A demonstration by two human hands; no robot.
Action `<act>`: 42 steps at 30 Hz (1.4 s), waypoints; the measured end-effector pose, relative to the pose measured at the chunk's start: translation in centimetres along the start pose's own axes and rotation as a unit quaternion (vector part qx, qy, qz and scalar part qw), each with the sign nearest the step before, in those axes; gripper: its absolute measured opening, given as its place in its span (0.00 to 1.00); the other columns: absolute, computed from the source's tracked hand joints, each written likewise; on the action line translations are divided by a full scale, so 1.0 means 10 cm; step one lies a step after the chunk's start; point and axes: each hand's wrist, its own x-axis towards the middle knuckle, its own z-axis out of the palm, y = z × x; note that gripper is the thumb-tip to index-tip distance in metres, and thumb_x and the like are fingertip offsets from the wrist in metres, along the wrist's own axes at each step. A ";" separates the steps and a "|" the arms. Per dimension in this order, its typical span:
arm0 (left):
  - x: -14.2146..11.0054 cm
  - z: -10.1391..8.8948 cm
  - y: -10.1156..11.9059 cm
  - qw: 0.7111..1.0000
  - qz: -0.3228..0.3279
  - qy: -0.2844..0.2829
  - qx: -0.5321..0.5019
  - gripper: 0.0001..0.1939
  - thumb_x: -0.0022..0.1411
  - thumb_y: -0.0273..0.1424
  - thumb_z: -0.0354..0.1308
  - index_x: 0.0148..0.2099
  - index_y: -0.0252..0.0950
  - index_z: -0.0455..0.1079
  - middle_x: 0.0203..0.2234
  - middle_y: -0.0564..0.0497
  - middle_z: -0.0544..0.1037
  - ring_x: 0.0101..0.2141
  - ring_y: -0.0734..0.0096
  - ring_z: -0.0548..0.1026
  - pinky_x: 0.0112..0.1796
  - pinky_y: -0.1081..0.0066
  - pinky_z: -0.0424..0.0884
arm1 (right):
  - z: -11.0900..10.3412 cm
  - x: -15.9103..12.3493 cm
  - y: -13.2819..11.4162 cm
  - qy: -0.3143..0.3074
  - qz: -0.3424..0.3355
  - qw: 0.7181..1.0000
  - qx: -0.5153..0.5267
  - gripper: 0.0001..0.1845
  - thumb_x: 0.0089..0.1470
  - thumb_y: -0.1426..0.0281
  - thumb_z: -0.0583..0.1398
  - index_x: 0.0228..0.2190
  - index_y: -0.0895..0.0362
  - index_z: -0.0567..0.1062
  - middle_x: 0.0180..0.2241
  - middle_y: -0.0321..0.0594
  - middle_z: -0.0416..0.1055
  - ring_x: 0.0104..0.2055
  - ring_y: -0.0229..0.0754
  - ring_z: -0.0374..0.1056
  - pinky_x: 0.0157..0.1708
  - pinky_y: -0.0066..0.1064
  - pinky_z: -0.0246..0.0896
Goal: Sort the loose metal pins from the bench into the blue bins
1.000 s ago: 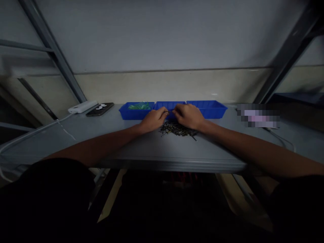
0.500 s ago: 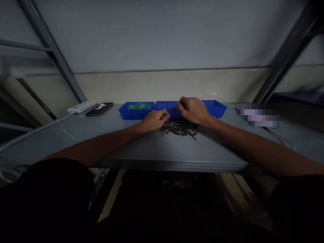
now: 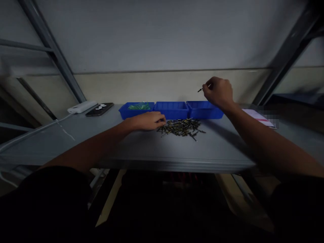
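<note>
A heap of small dark screws [image 3: 181, 127] lies on the grey table [image 3: 141, 148], in front of three blue trays. My left hand [image 3: 148, 120] rests on the table at the heap's left edge, fingers curled onto the nearest screws. My right hand [image 3: 219, 91] is raised above the right blue tray [image 3: 202, 109], pinching one small dark screw [image 3: 200, 89] that sticks out to the left. The middle tray [image 3: 171, 110] looks empty from here. The left tray [image 3: 136, 109] holds green pieces.
A white power bank [image 3: 81, 106] with a cable and a black phone [image 3: 100, 109] lie at the back left. A sheet of paper [image 3: 258, 116] lies right of the trays. Slanted metal frame bars stand at both sides.
My right hand has lifted from the heap and moved up and right, over the right tray, with a screw pinched in it. My left hand has stayed at the heap's left edge.
</note>
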 end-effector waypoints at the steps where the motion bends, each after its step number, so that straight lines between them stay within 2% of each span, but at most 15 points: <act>1: 0.01 0.03 0.01 1.000 0.000 0.008 0.000 0.17 0.63 0.41 0.46 0.45 0.39 0.70 0.39 0.47 0.73 0.37 0.68 0.69 0.36 0.72 0.61 | 0.01 0.01 0.02 -0.002 0.006 1.000 -0.003 0.18 0.55 0.63 0.49 0.40 0.58 0.72 0.39 0.52 0.71 0.42 0.54 0.65 0.38 0.45 0.58; 5: 0.03 0.10 0.03 1.000 0.002 0.015 -0.002 0.17 0.62 0.41 0.46 0.46 0.38 0.68 0.39 0.47 0.72 0.36 0.68 0.69 0.35 0.72 0.61 | 0.05 0.01 0.05 -0.010 0.016 1.000 -0.009 0.17 0.52 0.64 0.52 0.39 0.58 0.74 0.37 0.51 0.72 0.40 0.53 0.66 0.36 0.43 0.59; 13: 0.00 0.07 0.03 1.000 0.007 0.009 -0.020 0.13 0.61 0.38 0.46 0.39 0.37 0.67 0.34 0.47 0.72 0.31 0.69 0.68 0.31 0.72 0.59 | 0.04 -0.02 0.00 -0.009 0.020 1.000 -0.019 0.15 0.50 0.65 0.54 0.35 0.58 0.76 0.34 0.50 0.74 0.37 0.51 0.67 0.35 0.41 0.60; 19: 0.02 0.09 0.02 1.000 0.011 0.001 0.009 0.13 0.63 0.38 0.44 0.35 0.37 0.64 0.32 0.47 0.71 0.29 0.69 0.67 0.29 0.71 0.58 | 0.05 -0.03 0.01 -0.018 0.015 1.000 -0.010 0.16 0.51 0.65 0.53 0.37 0.58 0.76 0.35 0.50 0.73 0.38 0.50 0.67 0.35 0.42 0.60; 33: 0.02 0.08 0.04 1.000 0.011 -0.012 0.007 0.14 0.64 0.39 0.43 0.35 0.37 0.64 0.32 0.47 0.70 0.29 0.69 0.66 0.30 0.71 0.58 | 0.05 -0.03 0.00 -0.032 0.012 0.999 -0.008 0.16 0.52 0.65 0.53 0.38 0.59 0.75 0.36 0.53 0.72 0.39 0.52 0.67 0.36 0.44 0.60; 39: 0.02 0.07 0.03 0.999 0.015 -0.027 0.021 0.15 0.65 0.39 0.41 0.37 0.35 0.63 0.33 0.47 0.70 0.31 0.70 0.66 0.30 0.71 0.58 | 0.05 -0.04 -0.01 -0.026 0.016 1.000 -0.001 0.16 0.51 0.65 0.53 0.37 0.58 0.75 0.35 0.50 0.73 0.38 0.51 0.67 0.36 0.43 0.60; 42: 0.02 0.07 0.03 0.999 0.022 -0.014 0.029 0.15 0.65 0.39 0.42 0.36 0.35 0.63 0.33 0.47 0.70 0.32 0.70 0.66 0.31 0.72 0.58 | 0.05 -0.03 0.00 -0.022 0.014 1.000 0.007 0.16 0.51 0.64 0.53 0.37 0.58 0.75 0.35 0.50 0.73 0.38 0.52 0.67 0.36 0.43 0.59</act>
